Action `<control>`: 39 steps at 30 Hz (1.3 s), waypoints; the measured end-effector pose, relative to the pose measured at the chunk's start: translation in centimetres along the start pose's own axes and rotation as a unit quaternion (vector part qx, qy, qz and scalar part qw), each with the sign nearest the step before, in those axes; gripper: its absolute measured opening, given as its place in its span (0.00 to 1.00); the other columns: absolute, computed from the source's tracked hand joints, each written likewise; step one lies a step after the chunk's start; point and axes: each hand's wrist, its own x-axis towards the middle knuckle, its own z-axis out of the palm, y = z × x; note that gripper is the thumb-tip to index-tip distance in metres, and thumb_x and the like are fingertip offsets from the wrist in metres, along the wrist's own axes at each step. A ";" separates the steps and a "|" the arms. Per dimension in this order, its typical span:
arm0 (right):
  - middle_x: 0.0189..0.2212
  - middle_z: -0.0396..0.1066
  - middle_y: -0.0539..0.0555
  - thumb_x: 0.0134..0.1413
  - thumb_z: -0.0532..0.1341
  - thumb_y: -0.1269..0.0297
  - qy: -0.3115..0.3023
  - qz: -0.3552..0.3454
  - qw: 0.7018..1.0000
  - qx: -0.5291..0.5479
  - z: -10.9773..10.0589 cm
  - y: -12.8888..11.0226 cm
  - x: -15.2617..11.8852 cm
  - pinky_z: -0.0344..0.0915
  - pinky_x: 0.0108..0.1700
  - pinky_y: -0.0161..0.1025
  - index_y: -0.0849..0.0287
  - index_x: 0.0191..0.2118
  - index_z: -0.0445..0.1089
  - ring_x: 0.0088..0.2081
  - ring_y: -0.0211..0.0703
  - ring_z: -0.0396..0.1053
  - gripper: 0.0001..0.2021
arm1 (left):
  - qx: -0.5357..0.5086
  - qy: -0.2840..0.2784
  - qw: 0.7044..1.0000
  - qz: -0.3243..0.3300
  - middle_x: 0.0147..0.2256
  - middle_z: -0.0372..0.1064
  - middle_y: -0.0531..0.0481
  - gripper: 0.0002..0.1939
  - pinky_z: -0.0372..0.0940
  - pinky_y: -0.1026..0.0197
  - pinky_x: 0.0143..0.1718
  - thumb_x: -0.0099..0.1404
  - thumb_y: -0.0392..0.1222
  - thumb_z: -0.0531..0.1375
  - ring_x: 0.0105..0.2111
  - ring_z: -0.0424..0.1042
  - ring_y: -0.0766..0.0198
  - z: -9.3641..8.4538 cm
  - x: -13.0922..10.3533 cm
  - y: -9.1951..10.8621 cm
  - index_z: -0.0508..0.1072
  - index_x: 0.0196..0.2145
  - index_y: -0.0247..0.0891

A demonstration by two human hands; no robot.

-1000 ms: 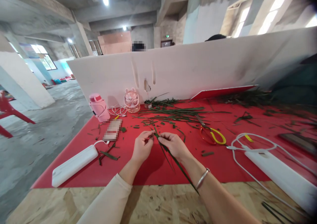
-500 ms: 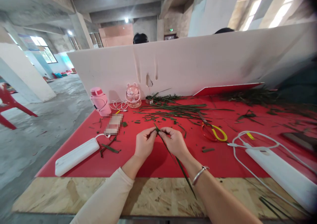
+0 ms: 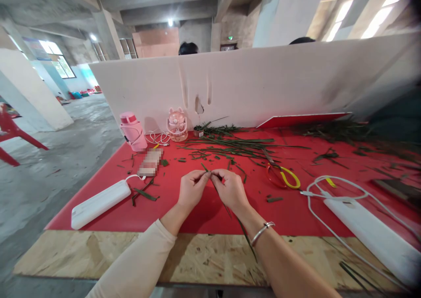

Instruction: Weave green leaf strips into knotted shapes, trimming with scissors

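Observation:
Above the red table covering, my left hand (image 3: pixel 192 187) and my right hand (image 3: pixel 230 188) meet fingertip to fingertip. Each pinches a narrow green leaf strip (image 3: pixel 244 231), whose short tip pokes out above the left fingers. Its long tail runs down under my right hand and wrist toward the table's front edge. The part between the fingertips is mostly hidden. Beyond the hands lies a pile of long green leaf strips (image 3: pixel 230 145), with small cut scraps scattered nearer. Scissors (image 3: pixel 286 177) with yellow and red handles rest to the right of my right hand.
A white power bank (image 3: pixel 100 205) lies left, cabled to a pixelated object (image 3: pixel 151 162). Another white device (image 3: pixel 371 236) with a looped cable is at right. A pink bottle (image 3: pixel 133 131) and a clear pink cup (image 3: pixel 177 124) stand before the white partition (image 3: pixel 148 87).
The fingertips have drawn closer together over the strip, covering more of it. The small green bunch seen between them before is now mostly hidden. The camera view has shifted slightly.

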 end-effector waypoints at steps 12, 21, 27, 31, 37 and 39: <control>0.23 0.67 0.51 0.53 0.52 0.55 -0.043 0.035 0.994 0.090 0.2 0.5 0.1 0.60 0.29 0.33 0.60 0.29 0.66 0.26 0.37 0.62 0.13 | 0.048 0.035 0.998 0.000 0.20 0.65 0.52 0.13 0.57 0.66 0.27 0.57 0.46 0.56 0.23 0.62 0.67 -1.1 0.7 -0.4 0.73 0.21 0.36; 0.20 0.67 0.50 0.53 0.52 0.56 -0.069 0.031 0.997 0.008 0.2 0.6 0.0 0.57 0.26 0.33 0.59 0.29 0.70 0.22 0.37 0.61 0.14 | 0.090 0.096 0.990 0.058 0.27 0.69 0.48 0.12 0.60 0.63 0.34 0.59 0.45 0.55 0.28 0.66 0.64 -1.0 0.3 0.3 0.74 0.27 0.37; 0.27 0.71 0.54 0.54 0.51 0.59 -0.022 0.006 0.999 -0.025 0.2 0.4 0.0 0.59 0.32 0.34 0.59 0.32 0.70 0.29 0.41 0.66 0.13 | 0.141 0.133 0.978 0.084 0.28 0.64 0.47 0.12 0.59 0.63 0.37 0.58 0.45 0.55 0.31 0.65 0.64 -1.1 0.4 -0.1 0.75 0.27 0.36; 0.23 0.70 0.53 0.56 0.48 0.55 -0.043 0.048 0.996 -0.063 -0.1 0.5 -0.1 0.57 0.29 0.33 0.58 0.30 0.69 0.27 0.41 0.66 0.17 | 0.113 0.130 0.980 0.099 0.27 0.62 0.49 0.11 0.60 0.65 0.34 0.59 0.44 0.55 0.29 0.64 0.67 -1.0 0.3 -0.2 0.74 0.29 0.35; 0.25 0.72 0.58 0.57 0.43 0.51 -0.059 0.157 0.981 -0.093 -0.1 2.2 0.5 0.59 0.32 0.38 0.58 0.26 0.69 0.30 0.47 0.69 0.24 | 0.061 0.153 0.983 0.077 0.28 0.66 0.48 0.13 0.60 0.65 0.33 0.61 0.45 0.54 0.29 0.65 0.66 -1.0 0.2 -0.5 0.73 0.34 0.35; 0.29 0.74 0.59 0.56 0.43 0.49 -0.077 0.171 0.982 -0.002 0.2 2.7 0.7 0.62 0.36 0.39 0.58 0.27 0.71 0.34 0.48 0.71 0.25 | 0.019 0.146 0.988 0.044 0.28 0.67 0.48 0.14 0.61 0.65 0.34 0.61 0.46 0.53 0.30 0.65 0.66 -0.9 0.3 -0.8 0.73 0.35 0.35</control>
